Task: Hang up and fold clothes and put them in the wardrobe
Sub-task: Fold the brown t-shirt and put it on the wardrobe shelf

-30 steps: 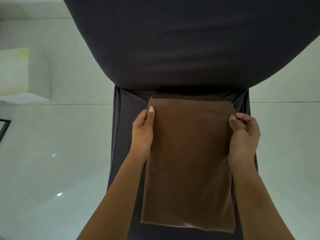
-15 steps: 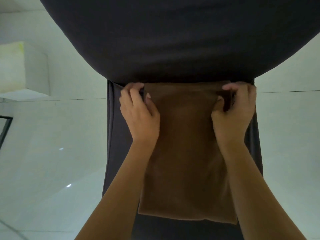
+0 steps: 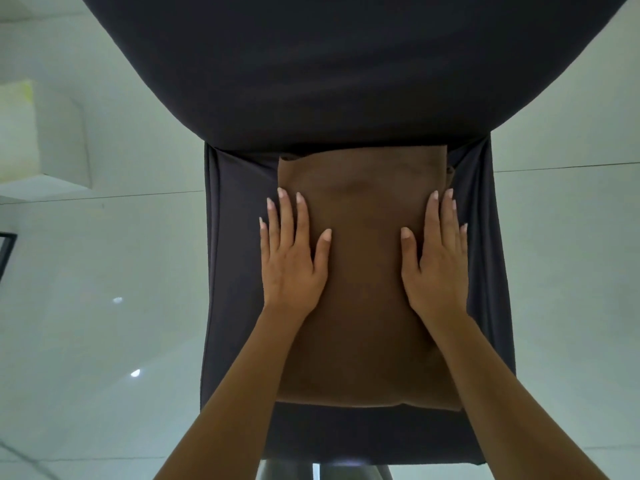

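Hands point(image 3: 294, 261) point(image 3: 437, 265) now flat atop folded brown cloth point(image 3: 363, 306).

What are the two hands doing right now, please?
Left hand: open, flat on the folded brown garment, gripping nothing.
Right hand: open, flat on the same garment, gripping nothing.

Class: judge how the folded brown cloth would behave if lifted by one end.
The brown cloth looks soft, so it would probably droop and unfold. Its far edge is rumpled, so the layers may slip. The flat hands suggest it needs pressing.
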{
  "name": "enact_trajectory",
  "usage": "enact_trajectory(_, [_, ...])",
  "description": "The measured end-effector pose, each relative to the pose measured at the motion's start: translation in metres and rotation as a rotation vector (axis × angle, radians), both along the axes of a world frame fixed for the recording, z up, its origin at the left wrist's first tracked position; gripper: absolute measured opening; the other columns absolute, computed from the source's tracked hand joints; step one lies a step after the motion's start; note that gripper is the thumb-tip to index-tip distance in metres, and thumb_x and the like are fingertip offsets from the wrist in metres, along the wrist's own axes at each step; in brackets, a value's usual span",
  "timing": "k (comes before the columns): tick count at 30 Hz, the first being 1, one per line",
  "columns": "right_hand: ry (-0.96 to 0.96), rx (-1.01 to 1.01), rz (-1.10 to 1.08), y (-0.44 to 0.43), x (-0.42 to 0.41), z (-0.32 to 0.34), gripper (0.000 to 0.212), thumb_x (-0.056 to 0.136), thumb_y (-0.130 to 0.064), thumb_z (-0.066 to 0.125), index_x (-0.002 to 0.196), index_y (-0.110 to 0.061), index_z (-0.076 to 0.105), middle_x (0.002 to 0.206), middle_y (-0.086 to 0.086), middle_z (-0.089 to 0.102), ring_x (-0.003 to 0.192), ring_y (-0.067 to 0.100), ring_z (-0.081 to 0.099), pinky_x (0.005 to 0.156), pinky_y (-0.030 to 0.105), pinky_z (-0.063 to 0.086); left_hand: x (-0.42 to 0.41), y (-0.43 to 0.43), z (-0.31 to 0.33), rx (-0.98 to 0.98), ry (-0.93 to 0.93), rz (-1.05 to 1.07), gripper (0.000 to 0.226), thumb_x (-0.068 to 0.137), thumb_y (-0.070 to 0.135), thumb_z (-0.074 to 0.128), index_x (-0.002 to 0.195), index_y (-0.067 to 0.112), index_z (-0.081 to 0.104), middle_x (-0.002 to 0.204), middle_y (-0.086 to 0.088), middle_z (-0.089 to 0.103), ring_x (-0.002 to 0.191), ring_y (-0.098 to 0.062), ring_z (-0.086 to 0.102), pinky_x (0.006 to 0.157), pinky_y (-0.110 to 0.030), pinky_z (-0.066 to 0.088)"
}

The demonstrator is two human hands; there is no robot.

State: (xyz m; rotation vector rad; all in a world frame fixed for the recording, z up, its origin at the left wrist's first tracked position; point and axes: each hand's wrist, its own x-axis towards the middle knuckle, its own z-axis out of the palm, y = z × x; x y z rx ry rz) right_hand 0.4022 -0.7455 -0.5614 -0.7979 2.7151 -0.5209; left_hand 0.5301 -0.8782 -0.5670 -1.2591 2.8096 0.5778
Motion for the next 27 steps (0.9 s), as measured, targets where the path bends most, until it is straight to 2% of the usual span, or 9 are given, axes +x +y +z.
enact_trajectory(8, [-0.127, -0.061, -0.073, 0.052, 0.057, 0.015, 0.06, 0.096, -0.05, 0.016, 0.149, -0.024, 0.01, 0.157, -0.005, 0.012, 0.146, 0.011, 0.009, 0.117, 0.028, -0.002, 0.061, 0.033, 0.004, 0.039, -0.053, -0.028, 0.066, 0.094, 0.058, 0.001, 0.148, 0.02, -0.001, 0.159, -0.004, 0.006, 0.146, -0.018, 0.0, 0.118, -0.037, -0.001])
enact_trajectory(11, [-0.241, -0.202, -0.237, 0.072, 0.085, 0.027, 0.051, 0.1, -0.032, 0.038, 0.147, -0.019, 0.026, 0.154, -0.004, 0.026, 0.14, 0.013, 0.026, 0.115, 0.028, 0.016, 0.085, 0.048, 0.01, 0.051, -0.06, -0.07, 0.068, 0.094, 0.06, 0.001, 0.148, 0.018, 0.002, 0.158, -0.005, 0.008, 0.145, -0.018, 0.001, 0.118, -0.038, 0.001])
enact_trajectory(13, [-0.241, -0.229, -0.362, 0.081, 0.101, 0.037, 0.044, 0.096, -0.02, 0.05, 0.138, -0.015, 0.04, 0.142, 0.003, 0.041, 0.128, 0.019, 0.042, 0.109, 0.032, 0.032, 0.1, 0.057, 0.014, 0.056, -0.077, -0.108, 0.069, 0.094, 0.06, 0.003, 0.148, 0.017, 0.004, 0.158, -0.006, 0.01, 0.145, -0.02, 0.002, 0.117, -0.039, 0.001])
enact_trajectory(16, [-0.25, -0.199, -0.538, 0.092, 0.113, 0.056, 0.034, 0.09, -0.024, 0.061, 0.119, -0.011, 0.051, 0.107, 0.002, 0.054, 0.105, 0.025, 0.056, 0.097, 0.039, 0.045, 0.117, 0.067, 0.022, 0.077, -0.071, -0.123, 0.067, 0.095, 0.056, 0.013, 0.148, 0.015, 0.008, 0.157, -0.009, 0.015, 0.144, -0.022, 0.005, 0.115, -0.043, 0.003])
enact_trajectory(18, [-0.342, -0.045, -0.58, 0.095, 0.111, 0.068, 0.03, 0.089, -0.035, 0.06, 0.109, -0.014, 0.053, 0.093, -0.002, 0.054, 0.099, 0.027, 0.059, 0.098, 0.05, 0.043, 0.119, 0.072, 0.033, 0.077, -0.045, -0.098, 0.063, 0.097, 0.047, 0.023, 0.149, 0.013, 0.014, 0.157, -0.011, 0.016, 0.143, -0.022, 0.003, 0.114, -0.045, 0.003])
enact_trajectory(20, [-0.446, 0.128, -0.538, 0.097, 0.106, 0.077, 0.026, 0.089, -0.043, 0.057, 0.094, -0.018, 0.051, 0.086, -0.002, 0.054, 0.099, 0.028, 0.058, 0.102, 0.053, 0.038, 0.115, 0.079, 0.048, 0.122, -0.03, -0.137, 0.061, 0.097, 0.03, 0.037, 0.15, 0.013, 0.011, 0.158, -0.009, 0.007, 0.143, -0.02, -0.008, 0.115, -0.042, -0.005])
enact_trajectory(22, [-0.533, 0.135, -0.489, 0.095, 0.102, 0.087, 0.026, 0.09, -0.04, 0.057, 0.081, -0.016, 0.052, 0.077, -0.001, 0.055, 0.095, 0.029, 0.058, 0.096, 0.045, 0.041, 0.108, 0.087, 0.063, 0.221, -0.015, -0.262, 0.074, 0.092, 0.017, 0.047, 0.15, 0.016, 0.002, 0.159, -0.004, -0.004, 0.143, -0.016, -0.016, 0.117, -0.04, -0.011])
enact_trajectory(25, [-0.664, -0.001, -0.492, 0.088, 0.093, 0.112, 0.023, 0.09, -0.033, 0.059, 0.076, -0.014, 0.055, 0.078, 0.002, 0.056, 0.082, 0.022, 0.056, 0.073, 0.03, 0.038, 0.09, 0.102, 0.084, 0.387, -0.066, -0.481, 0.094, 0.084, 0.013, 0.057, 0.15, 0.019, -0.009, 0.159, 0.001, -0.012, 0.145, -0.014, -0.015, 0.119, -0.038, -0.006])
enact_trajectory(27, [-0.759, -0.138, -0.531, 0.08, 0.086, 0.135, 0.019, 0.089, -0.034, 0.061, 0.079, -0.018, 0.059, 0.084, -0.001, 0.06, 0.08, 0.015, 0.055, 0.076, 0.029, 0.04, 0.078, 0.11, 0.092, 0.406, -0.061, -0.527, 0.1, 0.081, 0.017, 0.063, 0.15, 0.02, -0.01, 0.159, 0.002, -0.01, 0.145, -0.016, -0.012, 0.119, -0.039, -0.005])
